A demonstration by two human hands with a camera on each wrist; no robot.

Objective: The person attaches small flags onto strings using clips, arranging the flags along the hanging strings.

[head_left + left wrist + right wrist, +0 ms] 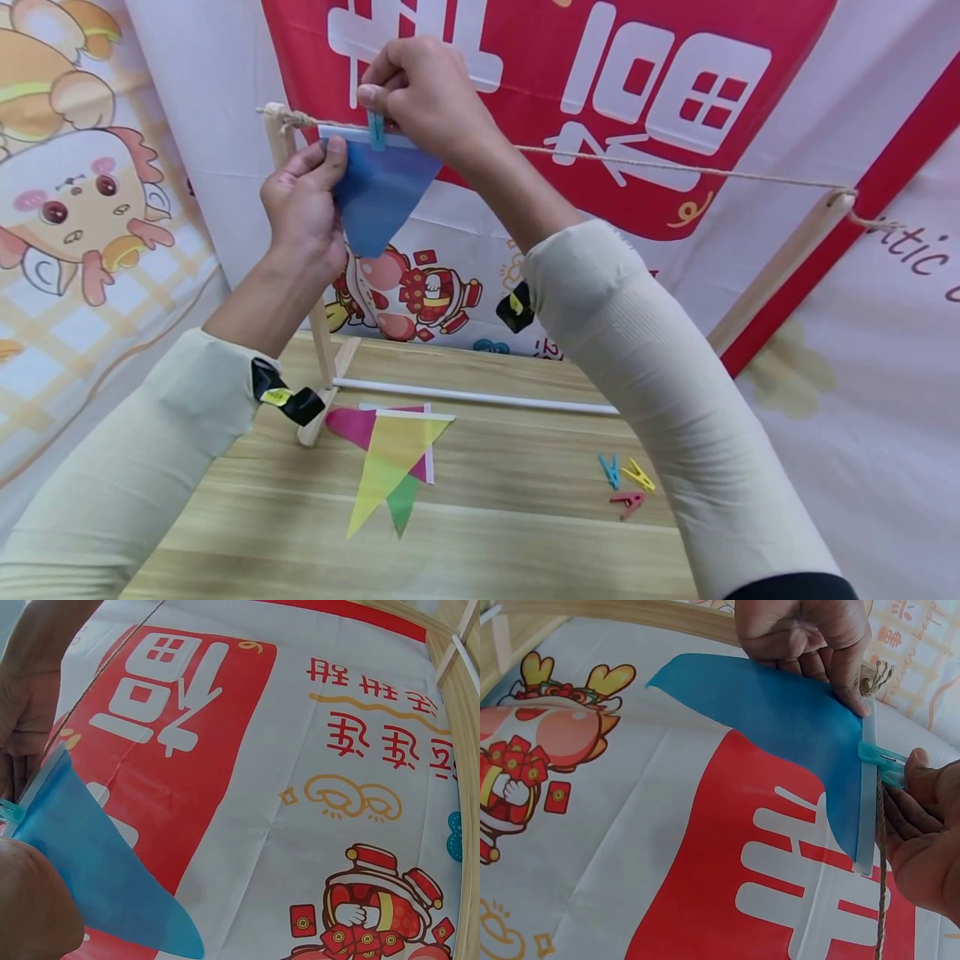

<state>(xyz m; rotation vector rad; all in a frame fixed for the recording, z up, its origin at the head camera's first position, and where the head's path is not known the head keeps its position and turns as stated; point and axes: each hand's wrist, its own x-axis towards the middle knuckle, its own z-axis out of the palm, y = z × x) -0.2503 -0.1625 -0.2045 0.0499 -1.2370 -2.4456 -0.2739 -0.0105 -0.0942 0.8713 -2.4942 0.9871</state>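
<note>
A blue triangular pennant (386, 196) with a white top strip hangs along the twine (637, 161), near the left post. My left hand (307, 204) pinches the strip's left end between thumb and fingers. With thumb and fingers my right hand (427, 92) holds a teal clothespin (885, 761), whose jaws straddle the white strip beside the twine. In the right wrist view the left hand (806, 645) grips the pennant's edge close to the knotted twine end. The left wrist view shows the pennant (105, 862) hanging down, the left thumb covering part of its strip.
Wooden posts stand left (321, 342) and right (787, 267), with a white rod (480, 397) low between them. On the wooden table (525, 542) lie yellow (397, 458), magenta (351, 425) and green (402, 502) pennants. Blue (610, 472), yellow (638, 475) and red (628, 502) clothespins lie right.
</note>
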